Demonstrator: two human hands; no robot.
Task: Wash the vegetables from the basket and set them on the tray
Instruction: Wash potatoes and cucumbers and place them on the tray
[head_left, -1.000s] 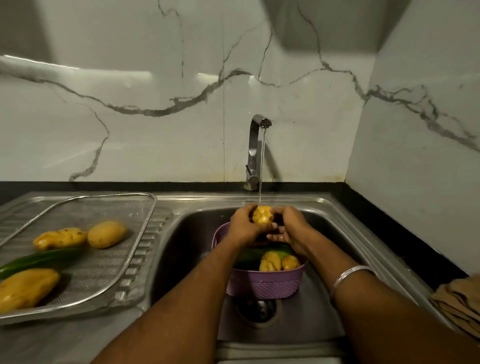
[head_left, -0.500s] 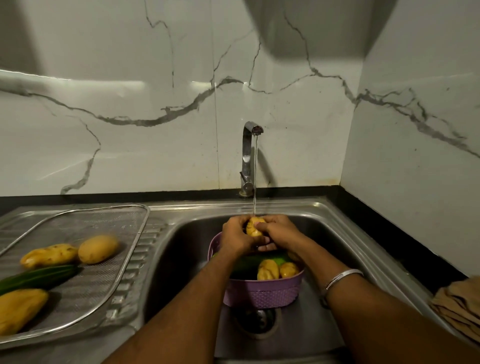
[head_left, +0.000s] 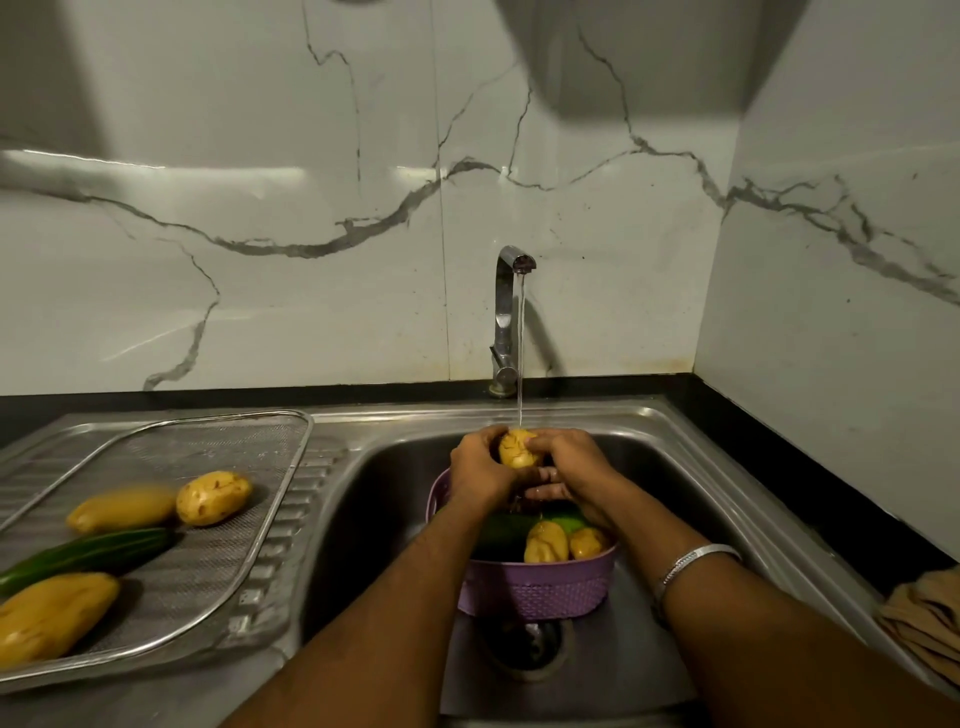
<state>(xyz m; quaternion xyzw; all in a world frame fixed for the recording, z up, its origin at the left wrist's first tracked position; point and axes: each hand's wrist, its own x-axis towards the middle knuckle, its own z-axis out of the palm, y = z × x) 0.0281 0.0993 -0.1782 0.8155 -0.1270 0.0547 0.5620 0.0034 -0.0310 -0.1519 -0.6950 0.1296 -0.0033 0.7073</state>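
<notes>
In the head view, the washing step is judged to be in hand: a potato (head_left: 517, 448) is held under the thin stream from the tap (head_left: 506, 312), above the purple basket (head_left: 535, 587) that stands in the sink (head_left: 691, 467). The potato is gripped from the left by the left hand (head_left: 480, 470), whose fingers are curled round it, and from the right by the right hand (head_left: 566, 467), whose thumb and fingers are wrapped over it; the lower fingers are seen spread beneath. Both forearms are stretched forward and converge over the basket. A cucumber and two more potatoes are left in the basket. Next, a carry to the left is called for, to the mesh tray (head_left: 291, 467), where three potatoes and a cucumber already lie; a wet potato is likely to be slippery.
</notes>
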